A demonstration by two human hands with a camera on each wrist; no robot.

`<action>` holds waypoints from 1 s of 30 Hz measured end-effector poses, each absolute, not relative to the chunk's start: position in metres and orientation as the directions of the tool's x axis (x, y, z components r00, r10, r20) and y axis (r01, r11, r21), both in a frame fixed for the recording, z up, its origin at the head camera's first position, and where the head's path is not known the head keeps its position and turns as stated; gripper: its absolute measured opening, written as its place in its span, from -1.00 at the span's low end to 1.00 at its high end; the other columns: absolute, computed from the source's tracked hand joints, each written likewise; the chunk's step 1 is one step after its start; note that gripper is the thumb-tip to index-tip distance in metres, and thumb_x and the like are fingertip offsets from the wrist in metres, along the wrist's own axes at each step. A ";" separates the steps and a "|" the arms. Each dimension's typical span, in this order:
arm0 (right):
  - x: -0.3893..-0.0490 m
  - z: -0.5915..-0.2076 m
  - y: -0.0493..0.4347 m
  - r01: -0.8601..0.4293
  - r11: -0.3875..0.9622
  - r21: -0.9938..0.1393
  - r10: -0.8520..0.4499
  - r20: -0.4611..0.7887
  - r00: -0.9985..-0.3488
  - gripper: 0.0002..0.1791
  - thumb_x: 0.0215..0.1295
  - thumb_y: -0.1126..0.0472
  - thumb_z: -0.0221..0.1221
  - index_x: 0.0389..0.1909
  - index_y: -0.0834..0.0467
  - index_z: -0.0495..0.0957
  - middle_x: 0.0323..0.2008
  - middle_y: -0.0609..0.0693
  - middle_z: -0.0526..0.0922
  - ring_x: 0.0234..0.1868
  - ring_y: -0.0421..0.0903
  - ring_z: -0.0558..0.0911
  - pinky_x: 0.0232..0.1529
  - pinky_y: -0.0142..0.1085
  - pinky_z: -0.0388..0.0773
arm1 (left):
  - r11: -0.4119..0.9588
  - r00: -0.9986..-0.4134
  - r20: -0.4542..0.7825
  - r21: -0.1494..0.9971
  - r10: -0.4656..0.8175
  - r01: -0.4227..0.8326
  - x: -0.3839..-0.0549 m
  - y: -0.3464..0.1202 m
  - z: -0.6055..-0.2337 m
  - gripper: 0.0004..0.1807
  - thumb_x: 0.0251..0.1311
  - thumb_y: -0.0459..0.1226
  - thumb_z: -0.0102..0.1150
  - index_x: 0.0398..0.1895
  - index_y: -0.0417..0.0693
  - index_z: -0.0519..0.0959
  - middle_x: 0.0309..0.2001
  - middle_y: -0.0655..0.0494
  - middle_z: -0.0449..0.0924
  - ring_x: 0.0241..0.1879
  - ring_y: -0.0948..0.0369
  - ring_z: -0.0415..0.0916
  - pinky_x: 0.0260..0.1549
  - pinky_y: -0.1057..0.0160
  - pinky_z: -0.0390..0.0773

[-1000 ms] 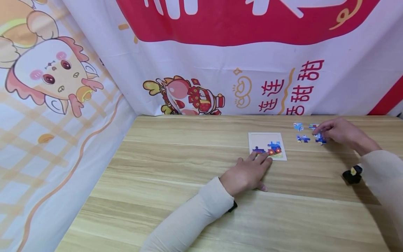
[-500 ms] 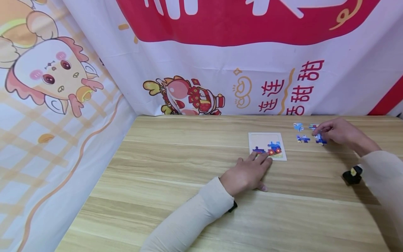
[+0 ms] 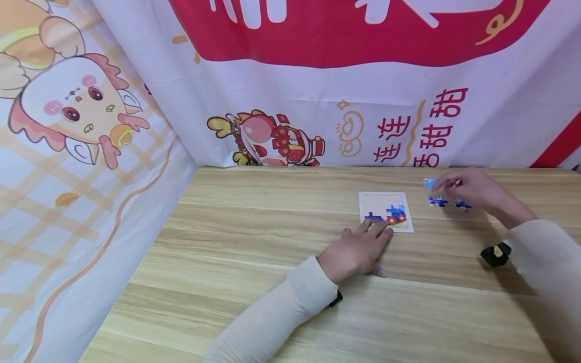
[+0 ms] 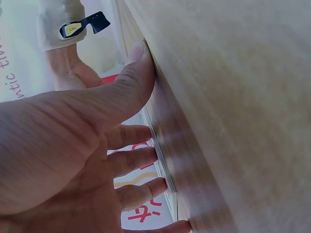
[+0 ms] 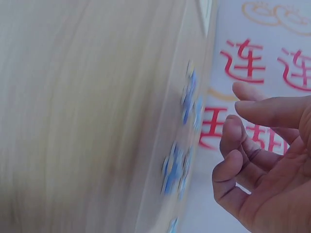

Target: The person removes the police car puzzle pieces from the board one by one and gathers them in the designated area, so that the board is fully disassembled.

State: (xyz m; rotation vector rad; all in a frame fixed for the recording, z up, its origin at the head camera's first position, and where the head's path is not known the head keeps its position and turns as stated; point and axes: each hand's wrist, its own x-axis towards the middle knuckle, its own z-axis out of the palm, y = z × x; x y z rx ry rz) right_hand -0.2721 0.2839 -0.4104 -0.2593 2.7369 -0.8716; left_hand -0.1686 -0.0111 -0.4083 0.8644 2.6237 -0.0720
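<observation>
A white puzzle tray (image 3: 362,200) lies on the table with blue train pieces (image 3: 396,214) along its lower part. Outstretched fingertips of my left hand (image 3: 356,252) rest on the tray's near edge. To its right lie several loose jigsaw pieces: a light-blue one (image 3: 428,183), a dark-blue one (image 3: 438,201) and another (image 3: 463,204). My right hand (image 3: 476,189) hovers above them, hiding part of the group. In the right wrist view, its fingers (image 5: 233,128) are loosely bent with nothing between them, apart from the puzzle pieces (image 5: 189,97) below.
The wooden table (image 3: 227,232) reaches back to a printed cloth (image 3: 281,85); another printed cloth (image 3: 68,212) hangs on the left. A black wrist device (image 3: 496,254) sits below my right sleeve (image 3: 544,257).
My right hand has moved left and lifted off the right-hand pieces, uncovering the lower right one and hovering nearer the upper left one. My left hand stays in place on the tray.
</observation>
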 end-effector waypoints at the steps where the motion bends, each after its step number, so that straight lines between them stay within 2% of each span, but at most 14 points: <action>1: -0.271 -0.410 0.280 -0.102 0.802 -0.588 -0.254 -0.181 -0.950 -0.69 0.49 0.33 0.08 0.10 0.31 0.69 0.10 0.39 0.65 -0.04 0.17 0.59 -0.23 -0.22 0.54 | 0.810 -0.741 -0.366 0.068 0.564 0.583 -0.169 -0.011 -0.408 0.01 0.21 0.19 0.35 0.68 0.24 0.12 0.70 0.30 -0.01 0.67 0.19 -0.05 0.41 -0.02 0.40; 9: -0.269 -0.411 0.253 -0.177 0.775 -0.606 -0.319 -0.133 -0.938 -0.76 0.49 0.32 0.16 0.04 0.25 0.73 0.11 0.30 0.70 0.02 0.11 0.59 -0.14 -0.27 0.50 | 0.805 -0.742 -0.362 0.046 0.565 0.591 -0.168 -0.011 -0.409 0.01 0.21 0.21 0.33 0.67 0.24 0.12 0.69 0.29 0.02 0.67 0.18 -0.03 0.42 -0.02 0.41; 16: -0.267 -0.419 0.234 -0.221 0.727 -0.650 -0.390 -0.127 -0.912 -0.76 0.45 0.33 0.21 0.05 0.23 0.73 0.03 0.19 0.76 -0.05 -0.01 0.62 -0.13 -0.30 0.54 | 0.802 -0.746 -0.354 0.022 0.564 0.597 -0.168 -0.010 -0.410 0.00 0.21 0.23 0.33 0.67 0.24 0.13 0.68 0.29 0.04 0.66 0.18 -0.01 0.38 -0.01 0.45; 30: -0.270 -0.423 0.211 -0.255 0.698 -0.669 -0.461 -0.147 -0.875 -0.77 0.43 0.38 0.21 0.02 0.26 0.72 -0.07 0.13 0.77 -0.05 0.00 0.65 -0.05 -0.24 0.55 | 0.811 -0.746 -0.368 0.037 0.555 0.584 -0.168 -0.009 -0.410 0.02 0.22 0.24 0.31 0.68 0.23 0.11 0.69 0.29 0.00 0.68 0.17 -0.04 0.44 -0.04 0.39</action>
